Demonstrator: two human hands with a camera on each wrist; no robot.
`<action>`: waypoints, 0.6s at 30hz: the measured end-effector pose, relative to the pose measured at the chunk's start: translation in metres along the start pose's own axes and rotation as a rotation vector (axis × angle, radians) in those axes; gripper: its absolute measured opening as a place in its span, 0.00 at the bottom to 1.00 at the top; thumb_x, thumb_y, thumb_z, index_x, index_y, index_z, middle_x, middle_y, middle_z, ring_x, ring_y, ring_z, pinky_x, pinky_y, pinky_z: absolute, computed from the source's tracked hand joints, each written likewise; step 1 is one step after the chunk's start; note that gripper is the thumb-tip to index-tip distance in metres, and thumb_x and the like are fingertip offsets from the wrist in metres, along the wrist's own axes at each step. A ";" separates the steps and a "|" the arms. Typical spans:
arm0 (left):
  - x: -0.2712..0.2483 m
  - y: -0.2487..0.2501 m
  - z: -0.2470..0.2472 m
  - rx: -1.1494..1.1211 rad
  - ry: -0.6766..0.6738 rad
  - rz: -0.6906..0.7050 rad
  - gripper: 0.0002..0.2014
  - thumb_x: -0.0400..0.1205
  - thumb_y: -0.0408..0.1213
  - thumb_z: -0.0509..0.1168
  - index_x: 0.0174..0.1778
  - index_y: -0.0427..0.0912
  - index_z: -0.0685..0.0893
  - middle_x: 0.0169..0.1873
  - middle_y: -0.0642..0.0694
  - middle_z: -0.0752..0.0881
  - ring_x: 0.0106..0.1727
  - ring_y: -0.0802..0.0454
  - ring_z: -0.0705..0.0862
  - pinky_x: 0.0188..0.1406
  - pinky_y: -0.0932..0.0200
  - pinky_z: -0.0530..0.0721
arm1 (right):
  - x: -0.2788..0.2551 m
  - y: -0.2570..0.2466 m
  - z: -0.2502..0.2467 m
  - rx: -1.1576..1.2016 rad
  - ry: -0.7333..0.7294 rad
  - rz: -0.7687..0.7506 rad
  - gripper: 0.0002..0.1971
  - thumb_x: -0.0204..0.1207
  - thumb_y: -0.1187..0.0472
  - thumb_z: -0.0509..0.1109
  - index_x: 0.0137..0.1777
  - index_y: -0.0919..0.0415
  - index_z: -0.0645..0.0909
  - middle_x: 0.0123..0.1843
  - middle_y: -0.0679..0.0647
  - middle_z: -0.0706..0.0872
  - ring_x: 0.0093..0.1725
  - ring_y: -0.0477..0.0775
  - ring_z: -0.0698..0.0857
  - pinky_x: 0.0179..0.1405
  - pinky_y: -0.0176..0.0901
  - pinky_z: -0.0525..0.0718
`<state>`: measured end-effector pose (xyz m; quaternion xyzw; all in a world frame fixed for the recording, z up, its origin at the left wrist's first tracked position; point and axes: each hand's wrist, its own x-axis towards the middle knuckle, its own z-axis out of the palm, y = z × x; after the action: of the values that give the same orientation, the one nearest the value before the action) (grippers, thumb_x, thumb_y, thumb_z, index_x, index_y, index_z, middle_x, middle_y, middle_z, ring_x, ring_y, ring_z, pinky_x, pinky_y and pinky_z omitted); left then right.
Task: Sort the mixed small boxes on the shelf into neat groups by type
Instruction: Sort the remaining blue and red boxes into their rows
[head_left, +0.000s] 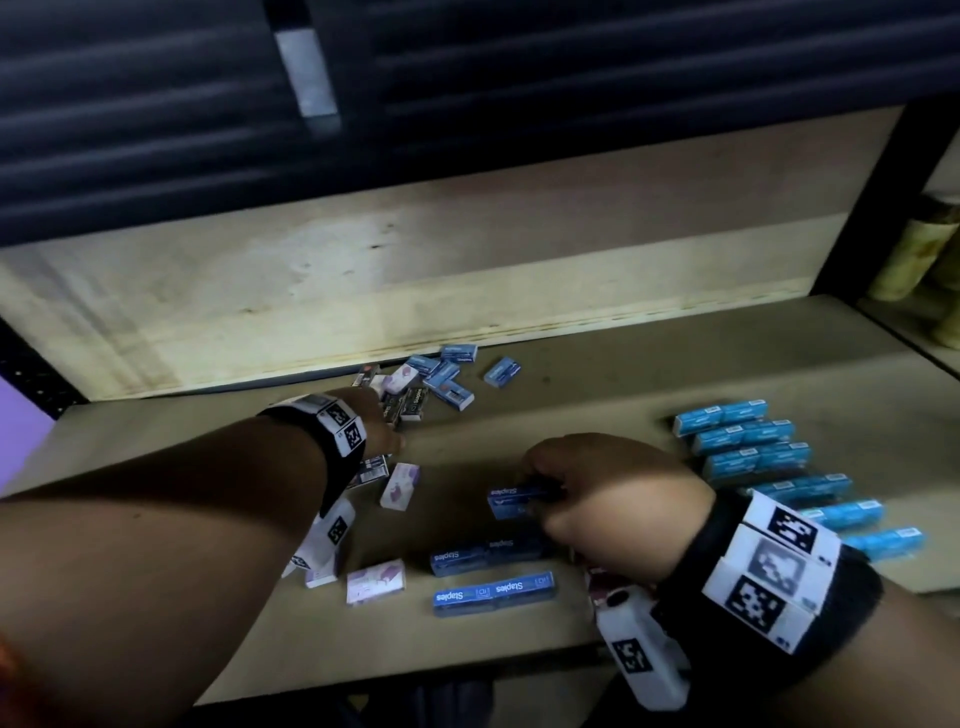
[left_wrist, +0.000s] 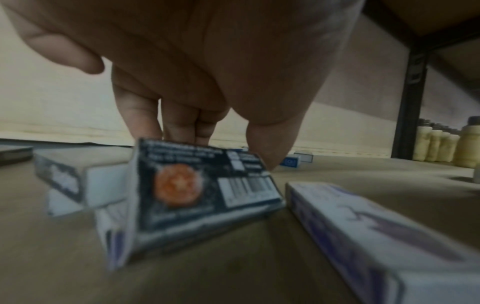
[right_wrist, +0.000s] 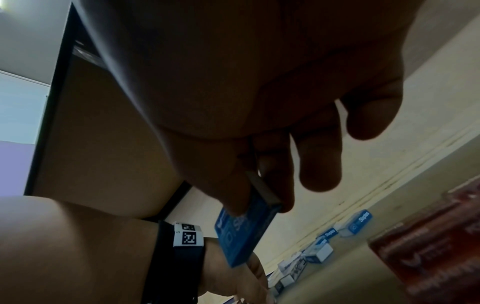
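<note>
- Right hand (head_left: 613, 512) sat mid-frame in the head view, thumb and fingers pinching a dark blue Staples box (head_left: 514, 501) up off the shelf (head_left: 597, 384).
- Left hand (head_left: 376, 423) was left of center; wrist view showed its fingertips (left_wrist: 267, 158) clamped on the top edge of a dark box with an orange circle (left_wrist: 202, 193), tipped up on the board.
- Two more rows of dark blue Staples boxes (head_left: 493, 592) lay below the right hand.
- Light blue boxes (head_left: 779, 467) were lined up in neat rows at the right.
- The unsorted pile (head_left: 431, 379) sat by the back wall, upper center.
- A few white-and-purple boxes (head_left: 375, 581) lay lower left of center.
</note>
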<state>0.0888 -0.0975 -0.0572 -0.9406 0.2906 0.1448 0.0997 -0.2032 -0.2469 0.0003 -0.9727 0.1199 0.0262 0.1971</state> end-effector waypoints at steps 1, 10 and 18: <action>0.000 0.000 0.000 0.002 -0.001 -0.005 0.43 0.63 0.68 0.69 0.72 0.50 0.76 0.46 0.47 0.86 0.42 0.48 0.85 0.44 0.55 0.86 | 0.000 0.000 0.000 0.004 0.000 0.001 0.18 0.71 0.45 0.68 0.62 0.38 0.79 0.58 0.42 0.86 0.56 0.46 0.84 0.55 0.42 0.82; -0.014 -0.001 -0.006 -0.169 0.101 0.006 0.36 0.59 0.73 0.65 0.59 0.57 0.82 0.49 0.53 0.87 0.46 0.52 0.86 0.51 0.52 0.87 | 0.001 0.003 0.003 0.001 0.010 0.013 0.18 0.71 0.45 0.68 0.61 0.39 0.80 0.56 0.41 0.85 0.55 0.45 0.83 0.54 0.44 0.83; -0.079 0.016 -0.016 -0.453 0.234 0.115 0.18 0.76 0.61 0.56 0.48 0.57 0.86 0.43 0.56 0.86 0.44 0.58 0.83 0.42 0.61 0.77 | 0.000 0.003 0.002 0.006 0.039 0.041 0.18 0.69 0.44 0.66 0.60 0.39 0.79 0.53 0.41 0.86 0.52 0.44 0.84 0.52 0.46 0.83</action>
<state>0.0206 -0.0741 -0.0180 -0.9313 0.3131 0.1015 -0.1560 -0.2039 -0.2490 -0.0024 -0.9697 0.1438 0.0109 0.1970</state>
